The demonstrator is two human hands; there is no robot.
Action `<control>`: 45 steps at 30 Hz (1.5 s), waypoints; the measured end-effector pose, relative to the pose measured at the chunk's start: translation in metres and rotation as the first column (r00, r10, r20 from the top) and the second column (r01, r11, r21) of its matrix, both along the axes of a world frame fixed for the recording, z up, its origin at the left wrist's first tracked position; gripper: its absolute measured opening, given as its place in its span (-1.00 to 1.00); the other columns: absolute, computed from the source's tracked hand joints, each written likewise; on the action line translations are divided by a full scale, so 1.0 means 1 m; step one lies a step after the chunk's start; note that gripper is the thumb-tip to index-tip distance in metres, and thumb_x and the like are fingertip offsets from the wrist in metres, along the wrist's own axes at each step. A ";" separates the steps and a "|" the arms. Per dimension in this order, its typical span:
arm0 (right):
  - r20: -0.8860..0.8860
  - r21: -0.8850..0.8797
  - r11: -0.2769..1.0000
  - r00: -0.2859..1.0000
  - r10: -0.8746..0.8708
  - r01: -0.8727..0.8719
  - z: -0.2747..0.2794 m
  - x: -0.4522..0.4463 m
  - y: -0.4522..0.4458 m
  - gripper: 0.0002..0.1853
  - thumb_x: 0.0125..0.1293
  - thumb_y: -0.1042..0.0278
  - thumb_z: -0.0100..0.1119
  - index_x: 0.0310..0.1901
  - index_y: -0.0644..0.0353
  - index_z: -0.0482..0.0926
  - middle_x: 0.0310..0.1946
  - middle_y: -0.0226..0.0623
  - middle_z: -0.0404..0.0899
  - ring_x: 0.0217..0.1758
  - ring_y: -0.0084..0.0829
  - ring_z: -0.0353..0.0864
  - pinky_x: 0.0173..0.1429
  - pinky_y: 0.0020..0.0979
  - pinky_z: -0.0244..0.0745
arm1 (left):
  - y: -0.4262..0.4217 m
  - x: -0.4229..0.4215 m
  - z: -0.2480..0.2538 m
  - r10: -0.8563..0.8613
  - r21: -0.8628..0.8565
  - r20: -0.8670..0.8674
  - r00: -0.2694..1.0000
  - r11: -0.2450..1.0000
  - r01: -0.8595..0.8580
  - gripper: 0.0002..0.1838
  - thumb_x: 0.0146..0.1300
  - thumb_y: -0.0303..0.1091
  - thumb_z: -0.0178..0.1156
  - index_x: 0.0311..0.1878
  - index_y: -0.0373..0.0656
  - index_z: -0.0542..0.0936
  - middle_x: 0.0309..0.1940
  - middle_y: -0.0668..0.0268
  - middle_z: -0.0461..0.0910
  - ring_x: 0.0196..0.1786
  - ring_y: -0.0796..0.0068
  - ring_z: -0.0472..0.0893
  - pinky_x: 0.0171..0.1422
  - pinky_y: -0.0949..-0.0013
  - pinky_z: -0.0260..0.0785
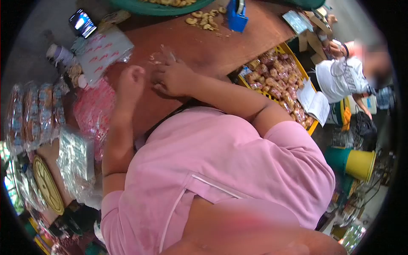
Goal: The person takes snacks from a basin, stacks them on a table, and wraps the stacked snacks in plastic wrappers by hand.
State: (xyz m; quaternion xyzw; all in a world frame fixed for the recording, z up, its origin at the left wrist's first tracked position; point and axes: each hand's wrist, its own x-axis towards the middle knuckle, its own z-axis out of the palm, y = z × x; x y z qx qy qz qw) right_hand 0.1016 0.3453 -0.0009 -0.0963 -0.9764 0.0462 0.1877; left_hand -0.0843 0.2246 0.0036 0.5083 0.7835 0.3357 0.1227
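Observation:
Over the reddish-brown tabletop [250, 38], my left hand [132, 77] has its fingers curled in. What they hold, if anything, does not show. My right hand [173, 78] is close beside it, fingers bent and closed at the edge of a small clear plastic bag [163, 56]. The bag is crumpled, and its contents are hard to make out. Left of my left hand lies a stack of clear bags with red print [102, 53]. Pink-red printed packaging [95, 112] lies along my left forearm.
A green basin [165, 7] of curled snack pieces stands at the back, with loose pieces [204, 19] and a blue tape dispenser [237, 16] nearby. A yellow crate [276, 80] of packed bags sits right, under an open notebook [313, 102]. A phone [83, 23] lies far left; another person [344, 76] is at right.

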 end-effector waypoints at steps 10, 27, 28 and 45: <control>0.556 -0.358 0.926 0.769 0.315 -0.121 0.045 -0.007 0.019 -0.40 0.33 0.18 0.32 0.36 0.19 0.49 0.28 0.03 0.60 0.37 0.19 0.52 0.36 0.14 0.45 | -0.021 0.062 -0.011 -0.178 -0.051 0.111 0.978 0.982 0.184 -0.53 0.38 -0.29 0.32 0.26 -0.34 0.55 0.12 -0.12 0.62 0.20 -0.09 0.62 0.36 0.08 0.45; -0.007 -0.812 0.584 1.000 -0.006 -0.002 0.001 0.066 0.013 -0.29 0.32 0.59 0.20 0.52 0.19 0.29 0.32 -0.11 0.55 0.28 -0.25 0.60 0.25 -0.27 0.53 | 0.019 0.072 -0.027 -0.089 -0.004 -0.176 0.980 0.996 0.090 -0.37 0.32 0.12 0.30 0.21 -0.23 0.57 0.17 -0.02 0.57 0.27 -0.17 0.50 0.44 -0.15 0.30; -0.012 -0.703 0.711 1.000 -0.001 -0.008 0.005 0.074 0.008 -0.34 0.31 0.58 0.24 0.47 0.20 0.37 0.30 -0.10 0.57 0.25 -0.21 0.62 0.23 -0.22 0.54 | 0.018 0.072 -0.026 -0.080 0.001 -0.171 0.982 0.997 0.081 -0.38 0.31 0.13 0.31 0.20 -0.21 0.58 0.17 0.00 0.57 0.27 -0.16 0.51 0.44 -0.17 0.29; -0.094 -0.046 0.983 0.980 0.174 -0.179 -0.006 0.106 0.001 -0.50 0.10 0.31 0.51 0.13 -0.03 0.66 0.07 -0.34 0.62 0.10 -0.14 0.62 0.15 -0.13 0.52 | 0.018 0.073 -0.023 -0.053 0.023 -0.247 0.968 0.998 0.061 -0.43 0.24 0.04 0.39 0.14 -0.22 0.63 0.13 -0.02 0.62 0.23 -0.09 0.56 0.36 -0.05 0.40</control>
